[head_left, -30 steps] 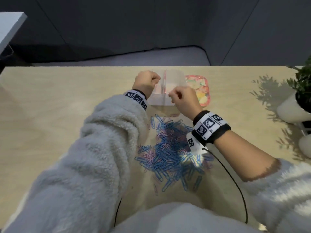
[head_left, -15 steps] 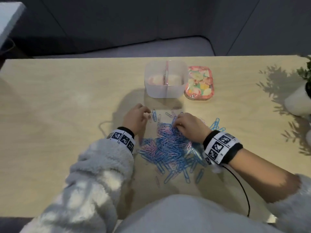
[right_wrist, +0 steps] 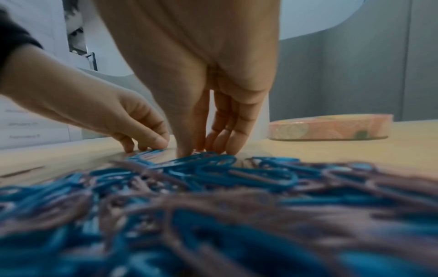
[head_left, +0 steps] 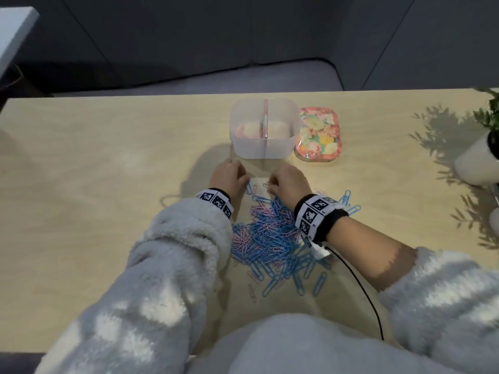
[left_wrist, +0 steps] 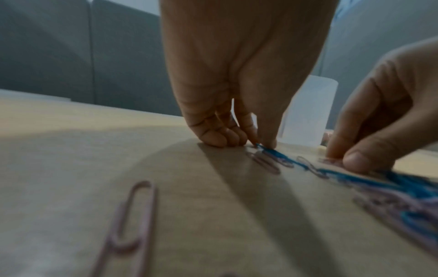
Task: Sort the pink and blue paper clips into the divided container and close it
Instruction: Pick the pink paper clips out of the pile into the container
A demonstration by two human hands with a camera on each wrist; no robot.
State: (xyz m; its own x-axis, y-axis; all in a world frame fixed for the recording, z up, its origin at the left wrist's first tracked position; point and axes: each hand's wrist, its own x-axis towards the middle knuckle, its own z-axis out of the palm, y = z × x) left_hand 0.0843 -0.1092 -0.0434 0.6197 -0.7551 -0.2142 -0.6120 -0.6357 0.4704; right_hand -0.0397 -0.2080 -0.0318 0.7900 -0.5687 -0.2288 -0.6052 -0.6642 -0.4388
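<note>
A heap of blue and pink paper clips (head_left: 270, 238) lies on the wooden table in front of me. The clear divided container (head_left: 263, 149) stands open behind it, with its floral lid (head_left: 318, 136) flat on the table to its right. Both hands work at the heap's far edge. My left hand (head_left: 229, 179) pinches the end of a blue clip (left_wrist: 272, 151) between thumb and forefinger, against the table. My right hand (head_left: 286, 184) has its thumb (left_wrist: 355, 163) and forefinger closed on a pink clip (left_wrist: 329, 161). The head view hides both sets of fingertips.
A single pink clip (left_wrist: 128, 224) lies apart on the left of the heap. A white plant pot (head_left: 478, 163) stands at the table's right edge. A black cable (head_left: 359, 282) runs from my right wrist toward me.
A second ago both hands were up at the container. They have come back toward me and dropped to the far edge of the heap, fingertips now down on clips.
</note>
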